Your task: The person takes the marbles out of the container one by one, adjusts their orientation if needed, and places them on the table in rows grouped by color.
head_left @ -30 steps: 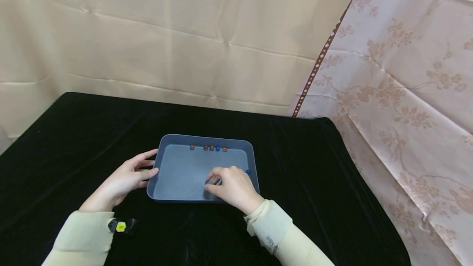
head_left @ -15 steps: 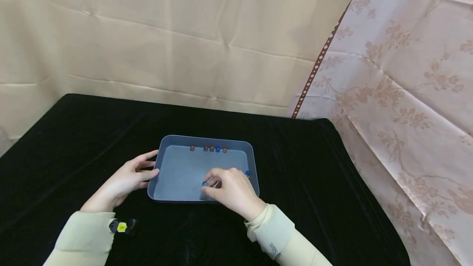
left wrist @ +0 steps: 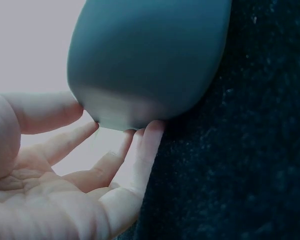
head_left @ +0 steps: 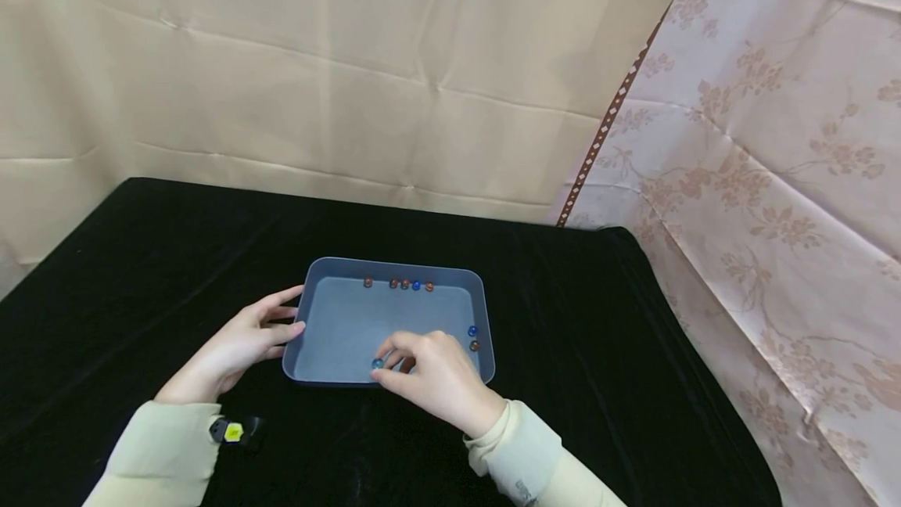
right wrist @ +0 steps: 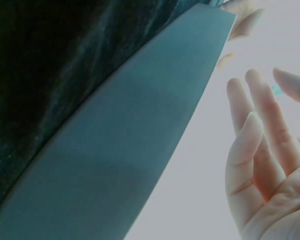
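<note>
A grey-blue rectangular tray (head_left: 338, 327) lies on black cloth. My left hand (head_left: 235, 346) is at its left side, fingers spread, fingertips touching the outer wall and thumb tip at the rim; the left wrist view shows these fingertips against the tray wall (left wrist: 150, 55). Over the tray's near part, my right hand (head_left: 439, 374) pinches a clear light-blue marble (head_left: 377, 364) between thumb and index finger. Along the far wall sit several brown marbles (head_left: 393, 283) and one dark blue marble (head_left: 416, 285). By the right wall are another dark blue marble (head_left: 472, 331) and a brown marble (head_left: 475, 346).
The black cloth (head_left: 577, 319) covers the table all round the tray. A cream curtain (head_left: 352, 61) hangs behind it, and a pink floral curtain (head_left: 774, 139) hangs on the right. A small dark device with a yellow mark (head_left: 232, 432) is at the left cuff.
My right hand has moved left and nearer the tray's front edge with the light-blue marble. The brown marble by the right wall has come into view. My left hand stays at the tray's side.
</note>
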